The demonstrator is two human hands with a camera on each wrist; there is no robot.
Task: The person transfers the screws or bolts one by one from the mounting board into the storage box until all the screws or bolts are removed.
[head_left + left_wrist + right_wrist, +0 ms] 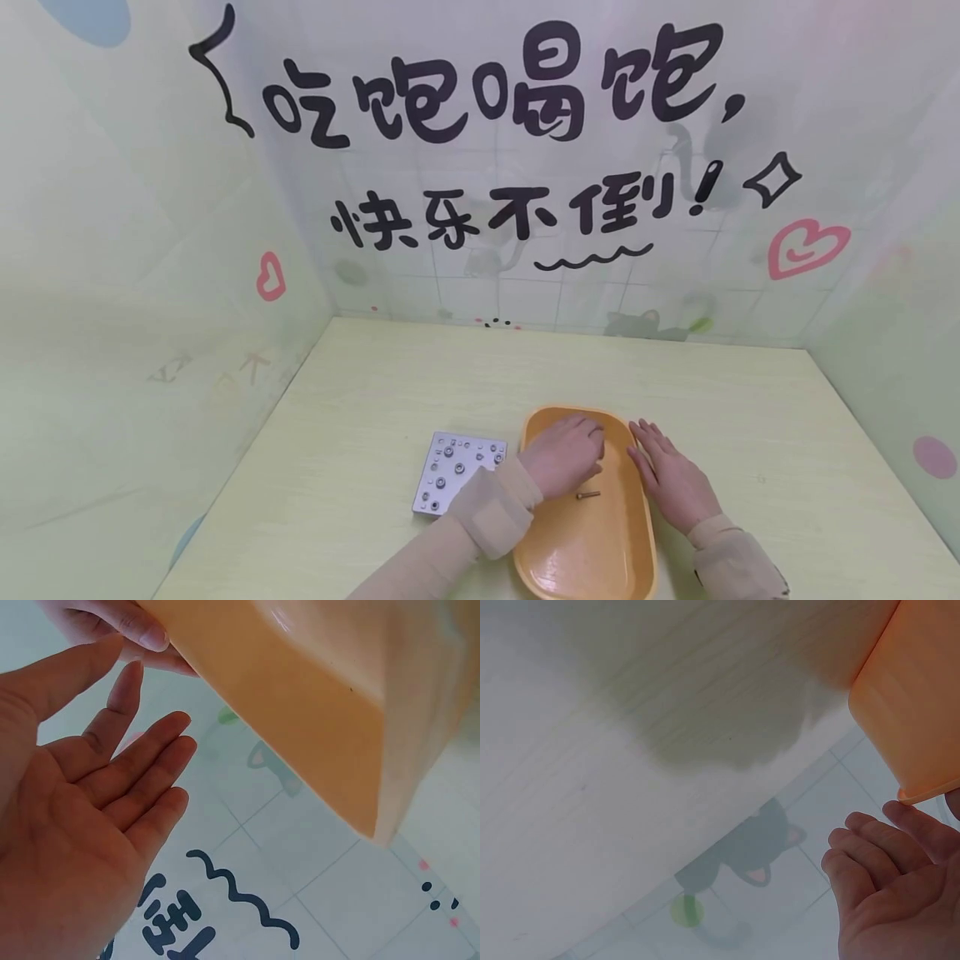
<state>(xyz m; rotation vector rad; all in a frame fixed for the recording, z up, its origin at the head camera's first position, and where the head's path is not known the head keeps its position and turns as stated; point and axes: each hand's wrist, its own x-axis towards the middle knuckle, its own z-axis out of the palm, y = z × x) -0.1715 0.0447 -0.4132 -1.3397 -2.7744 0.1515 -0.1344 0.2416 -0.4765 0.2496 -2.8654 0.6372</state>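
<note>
An orange-yellow tray [585, 550] with raised sides lies lengthwise on the table, and a small metal screw [588, 496] rests on its bottom. Over the tray's far half hovers my left hand [564, 454]; in the left wrist view its fingers are loosely bent and the palm holds nothing. My right hand [678, 483] is at the tray's right side, its fingers extended along the outside, with fingertips [891, 810] right at the rim. Left of the tray sits a square silvery metal block [468, 454] with several round fittings and holes, partly covered by my left sleeve.
The pale wooden-looking table [360, 417] carries the tray and block. Behind it stands a printed wall sheet [495, 167] with large black characters, hearts and a cat. More printed sheets close off the left and right sides.
</note>
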